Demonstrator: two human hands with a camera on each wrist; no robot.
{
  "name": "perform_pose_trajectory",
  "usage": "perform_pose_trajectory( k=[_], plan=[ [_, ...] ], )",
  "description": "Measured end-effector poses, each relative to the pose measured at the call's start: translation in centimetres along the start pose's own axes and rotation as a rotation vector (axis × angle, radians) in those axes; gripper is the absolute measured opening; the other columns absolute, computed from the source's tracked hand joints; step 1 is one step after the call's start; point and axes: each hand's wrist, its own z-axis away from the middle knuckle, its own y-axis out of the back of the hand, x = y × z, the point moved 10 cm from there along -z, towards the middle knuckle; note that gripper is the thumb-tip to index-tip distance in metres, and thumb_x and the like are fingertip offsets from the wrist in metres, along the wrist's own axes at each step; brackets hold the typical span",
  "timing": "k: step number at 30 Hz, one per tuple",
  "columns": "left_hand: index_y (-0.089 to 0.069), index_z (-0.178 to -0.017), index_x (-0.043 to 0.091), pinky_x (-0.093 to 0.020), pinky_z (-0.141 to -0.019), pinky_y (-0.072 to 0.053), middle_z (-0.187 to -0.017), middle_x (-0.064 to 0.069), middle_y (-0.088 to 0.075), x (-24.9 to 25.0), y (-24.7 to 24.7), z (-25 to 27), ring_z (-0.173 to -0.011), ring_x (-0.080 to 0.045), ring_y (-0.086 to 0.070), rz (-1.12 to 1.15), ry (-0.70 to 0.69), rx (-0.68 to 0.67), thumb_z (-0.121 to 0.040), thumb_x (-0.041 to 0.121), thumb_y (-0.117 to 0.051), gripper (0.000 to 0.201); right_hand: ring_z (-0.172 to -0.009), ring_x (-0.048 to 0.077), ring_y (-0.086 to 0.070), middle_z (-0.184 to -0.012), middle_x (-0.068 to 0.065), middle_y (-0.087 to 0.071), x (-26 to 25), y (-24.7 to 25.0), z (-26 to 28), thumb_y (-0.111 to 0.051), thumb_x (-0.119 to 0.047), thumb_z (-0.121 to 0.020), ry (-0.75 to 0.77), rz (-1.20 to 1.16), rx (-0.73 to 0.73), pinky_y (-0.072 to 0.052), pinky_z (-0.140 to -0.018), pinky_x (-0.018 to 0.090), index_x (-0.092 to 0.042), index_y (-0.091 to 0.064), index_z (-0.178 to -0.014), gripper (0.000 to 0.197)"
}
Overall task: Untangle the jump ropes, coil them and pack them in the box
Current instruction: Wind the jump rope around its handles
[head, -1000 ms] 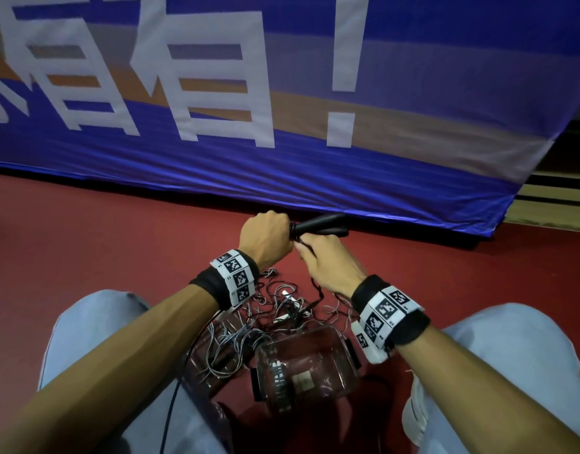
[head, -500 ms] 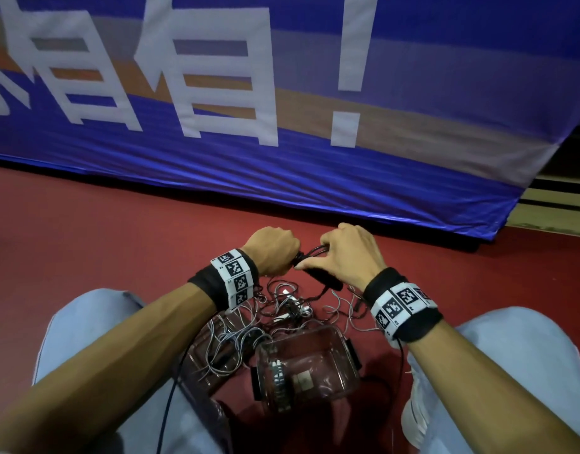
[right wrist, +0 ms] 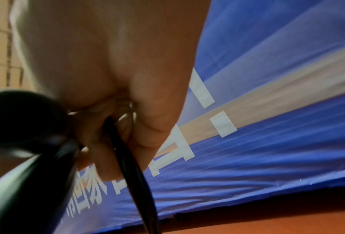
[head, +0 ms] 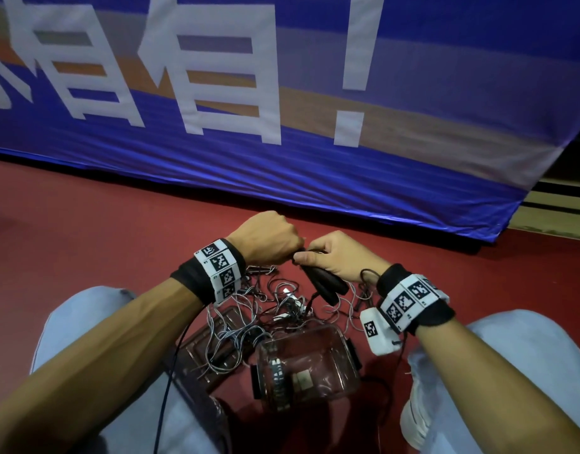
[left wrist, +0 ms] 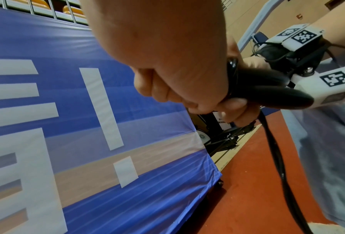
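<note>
The black jump-rope handles (head: 324, 283) are up off the floor, held together between the person's knees, above the rest of the tangle. The right hand (head: 339, 257) wraps around the pair, thumb pressed on the upper end, so the handles slant down toward the box; pairing them likely gives a firm core to wind the cord around. The left hand (head: 265, 239) is balled into a fist right against the handle tops, apparently pinching the black cord (left wrist: 275, 152) where it leaves them; what exactly sits inside the fist is hidden. In the left wrist view that cord hangs down from the grip, slack and glossy.

The handles look smooth, dark and rounded at the ends. Under them a heap of thin grey and white ropes (head: 249, 326) lies knotted on the red floor (head: 85, 244), some loops spilling over the box's lid (head: 213, 348). The clear box (head: 306, 365) stands just nearer the person, open and seemingly holding no ropes. A blue banner (head: 314, 158) hangs behind.
</note>
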Motion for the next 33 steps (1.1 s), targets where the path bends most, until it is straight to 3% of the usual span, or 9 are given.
perform_pose_trajectory(
  k=[4, 6, 12, 17, 19, 23, 26, 29, 33],
  plan=[
    [-0.070, -0.073, 0.016, -0.021, -0.043, -0.024, -0.055, 0.003, -0.059, -0.6, 3.3, 0.7, -0.039, -0.023, -0.056, 0.091, -0.023, 0.276, -0.099, 0.029, -0.038, 0.043, -0.060, 0.021, -0.044, -0.067, 0.013, -0.054, -0.4, -0.8, 0.5, -0.065, -0.094, -0.056, -0.025, -0.202, -0.131, -0.031, -0.054, 0.029, 0.003, -0.074, -0.088, 0.102],
    [-0.069, -0.074, 0.014, -0.022, -0.039, -0.028, -0.056, 0.003, -0.058, -0.6, 4.4, 1.2, -0.039, -0.023, -0.055, 0.117, -0.030, 0.373, -0.100, 0.028, -0.042, 0.041, -0.054, 0.018, -0.042, -0.063, 0.010, -0.050, -0.7, -1.1, 0.9, -0.070, -0.090, -0.056, -0.034, -0.310, -0.172, -0.030, -0.053, 0.027, -0.001, -0.076, -0.086, 0.094],
    [-0.062, -0.073, 0.013, -0.026, -0.036, -0.042, -0.060, 0.002, -0.058, -0.7, 6.3, 2.2, -0.042, -0.023, -0.056, 0.228, -0.022, 0.524, -0.103, 0.028, -0.052, 0.035, -0.047, 0.010, -0.033, -0.053, -0.003, -0.036, -1.4, -2.3, 1.9, -0.073, -0.079, -0.068, -0.061, -0.508, -0.309, -0.036, -0.050, 0.016, 0.031, -0.047, -0.096, 0.117],
    [-0.059, -0.068, 0.014, -0.027, -0.039, -0.039, -0.060, 0.001, -0.058, -1.4, 7.6, 3.0, -0.043, -0.022, -0.053, 0.391, 0.061, 0.623, -0.103, 0.028, -0.045, 0.040, -0.061, 0.021, -0.046, -0.079, 0.013, -0.047, -1.8, -2.8, 2.4, -0.061, -0.073, -0.082, -0.120, -0.707, -0.346, -0.051, -0.058, 0.024, 0.004, -0.066, -0.084, 0.077],
    [-0.060, -0.069, 0.014, -0.028, -0.041, -0.041, -0.060, 0.002, -0.057, -2.0, 7.1, 3.0, -0.044, -0.022, -0.053, 0.471, 0.137, 0.601, -0.088, 0.024, -0.055, 0.022, -0.056, 0.011, -0.048, -0.070, 0.005, -0.054, -3.2, -2.8, 2.7, -0.045, -0.062, -0.091, -0.102, -0.840, -0.321, -0.050, -0.051, 0.020, -0.015, -0.070, -0.071, 0.057],
    [-0.062, -0.066, 0.016, -0.031, -0.046, -0.045, -0.056, 0.005, -0.058, -3.4, 4.7, 2.8, -0.046, -0.020, -0.054, 0.628, 0.362, 0.492, -0.081, 0.027, -0.051, 0.022, -0.054, 0.007, -0.037, -0.069, 0.006, -0.047, -4.0, -2.5, 2.7, -0.041, -0.037, -0.107, -0.094, -1.171, -0.270, -0.038, -0.045, 0.016, -0.009, -0.053, -0.088, 0.036],
    [-0.061, -0.063, 0.016, -0.036, -0.050, -0.046, -0.053, 0.002, -0.056, -4.8, 2.0, 3.0, -0.051, -0.027, -0.056, 0.698, 0.648, 0.318, -0.086, 0.029, -0.057, 0.027, -0.050, 0.005, -0.026, -0.058, -0.002, -0.047, -3.3, -1.6, 1.8, -0.037, -0.014, -0.109, -0.065, -1.133, -0.121, -0.027, -0.045, 0.016, -0.008, -0.052, -0.091, 0.024],
    [-0.059, -0.067, 0.016, -0.034, -0.058, -0.045, -0.060, 0.002, -0.053, -5.5, -0.6, 3.1, -0.062, -0.031, -0.059, 0.736, 0.875, 0.095, -0.081, 0.037, -0.068, 0.027, -0.044, 0.006, -0.017, -0.047, -0.003, -0.034, -1.0, -0.5, 0.6, -0.036, -0.013, -0.108, -0.159, -0.986, 0.182, -0.016, -0.037, 0.016, -0.002, -0.053, -0.082, 0.033],
    [-0.062, -0.086, 0.015, -0.036, -0.070, -0.050, -0.078, -0.003, -0.059, -5.6, -2.4, 3.2, -0.080, -0.032, -0.064, 0.735, 0.960, -0.060, -0.083, 0.047, -0.069, 0.033, -0.039, 0.005, -0.026, -0.050, 0.001, -0.045, 0.5, -0.7, 0.1, -0.037, -0.018, -0.111, -0.253, -0.943, 0.304, -0.016, -0.033, 0.015, 0.000, -0.055, -0.088, 0.034]
  ],
)
